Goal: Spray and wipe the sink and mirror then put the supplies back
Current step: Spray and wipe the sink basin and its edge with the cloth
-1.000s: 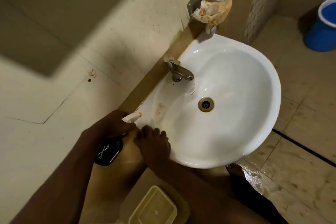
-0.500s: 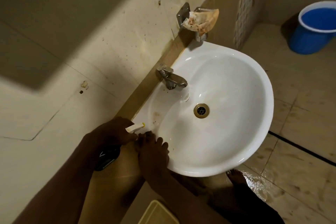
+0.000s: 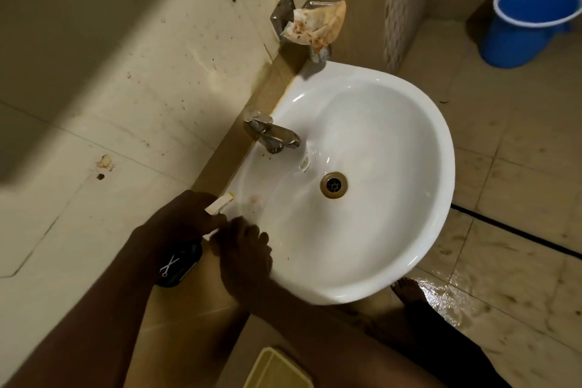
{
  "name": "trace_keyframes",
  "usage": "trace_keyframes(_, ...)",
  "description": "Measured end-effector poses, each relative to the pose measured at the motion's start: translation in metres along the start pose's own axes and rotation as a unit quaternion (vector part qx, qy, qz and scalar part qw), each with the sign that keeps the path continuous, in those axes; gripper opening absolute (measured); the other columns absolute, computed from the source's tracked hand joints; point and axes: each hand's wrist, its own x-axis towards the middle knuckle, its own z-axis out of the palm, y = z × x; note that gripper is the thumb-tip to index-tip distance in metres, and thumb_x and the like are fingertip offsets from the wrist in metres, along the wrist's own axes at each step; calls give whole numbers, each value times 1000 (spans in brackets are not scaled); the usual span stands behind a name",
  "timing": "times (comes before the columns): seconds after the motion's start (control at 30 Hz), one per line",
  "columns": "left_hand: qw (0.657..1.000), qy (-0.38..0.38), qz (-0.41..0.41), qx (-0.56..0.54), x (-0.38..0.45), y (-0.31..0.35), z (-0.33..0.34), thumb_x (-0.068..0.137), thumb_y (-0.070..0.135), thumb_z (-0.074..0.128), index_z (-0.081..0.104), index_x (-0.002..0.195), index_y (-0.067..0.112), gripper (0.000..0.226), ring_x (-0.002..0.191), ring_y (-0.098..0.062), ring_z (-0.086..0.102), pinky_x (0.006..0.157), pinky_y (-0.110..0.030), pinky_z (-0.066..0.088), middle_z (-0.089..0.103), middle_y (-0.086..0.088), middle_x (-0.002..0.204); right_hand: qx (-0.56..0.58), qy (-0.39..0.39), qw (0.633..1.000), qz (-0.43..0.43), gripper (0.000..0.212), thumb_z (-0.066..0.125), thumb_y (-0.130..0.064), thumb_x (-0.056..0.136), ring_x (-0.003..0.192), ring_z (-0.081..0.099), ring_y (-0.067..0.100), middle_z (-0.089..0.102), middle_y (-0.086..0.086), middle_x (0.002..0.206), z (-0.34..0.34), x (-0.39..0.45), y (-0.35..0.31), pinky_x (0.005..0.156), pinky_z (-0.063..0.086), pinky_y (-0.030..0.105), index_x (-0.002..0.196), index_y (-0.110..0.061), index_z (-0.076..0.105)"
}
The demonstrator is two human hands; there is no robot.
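Although the spray bottle [image 3: 176, 264] is up and aimed, the job looks to be at its very start. Taking the sink [image 3: 406, 264] as the landmark and going from left to right: at its near-left edge the left hand [image 3: 185, 220] is wrapped tightly around the dark bottle, whose pale nozzle [image 3: 219, 204] points over the rim toward a brownish smudge [image 3: 253, 198] on the ledge. Just beside it, the right hand [image 3: 244, 257] rests on the near-left rim with its fingers [image 3: 252, 235] curled at the nozzle; whether it grips anything I cannot tell. No cloth shows in either hand.

Farther along, the tap [image 3: 272, 135] stands at the back of the sink and the drain [image 3: 333, 185] lies in the middle of the bowl. The bowl looks glossy, but I see no foam or wiped streaks, so I judge spraying has barely begun. Above the sink's far corner, a crumpled rag [image 3: 318, 23] sits on a wall holder, apparently not yet used. A blue bucket [image 3: 532, 19] stands on the floor well beyond the sink's right side.

No mirror is in view. Wiping, the mirror and putting supplies back all seem left to do.
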Motion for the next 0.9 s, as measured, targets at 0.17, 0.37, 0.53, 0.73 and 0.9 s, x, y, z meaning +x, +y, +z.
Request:
trace_keyframes(0.17,999,-16,-11,-39,3,5,-2,83,25,63,59,114,2,39,80,-28,69,80,-39,55,71,-16,87,23,66,991,112,32,32,-22,97,75,58,29,58,13,94,-26,76,6,60,45,36,105,-9,60)
trace_keyframes(0.37,999,-9,-13,-39,15,9,-13,85,22,66,61,117,7,35,77,-24,63,63,-26,46,66,-11,89,17,11,1000,-2,42,65,-29,87,88,59,30,57,17,106,2,15,-14,72,55,38,117,-3,52)
trace_keyframes(0.53,998,31,24,-58,18,19,-10,85,14,65,63,113,5,29,67,-22,65,61,-27,51,69,-12,75,7,109,989,100,32,46,-22,95,98,56,33,57,15,112,-17,107,5,76,51,41,123,-8,52)
trace_keyframes(0.73,997,54,27,-45,18,18,-17,86,22,64,63,102,8,21,77,-27,66,74,-39,53,69,-10,78,-62,88,993,42,29,54,-19,92,92,57,36,56,16,110,-17,95,14,71,50,44,120,-10,54)
trace_keyframes(0.9,998,48,25,-45,16,21,-17,85,21,66,63,106,6,26,77,-27,65,73,-37,51,67,-8,79,-41,48,998,-21,28,49,-26,95,103,50,36,51,12,122,-18,90,28,79,48,46,121,-17,52)
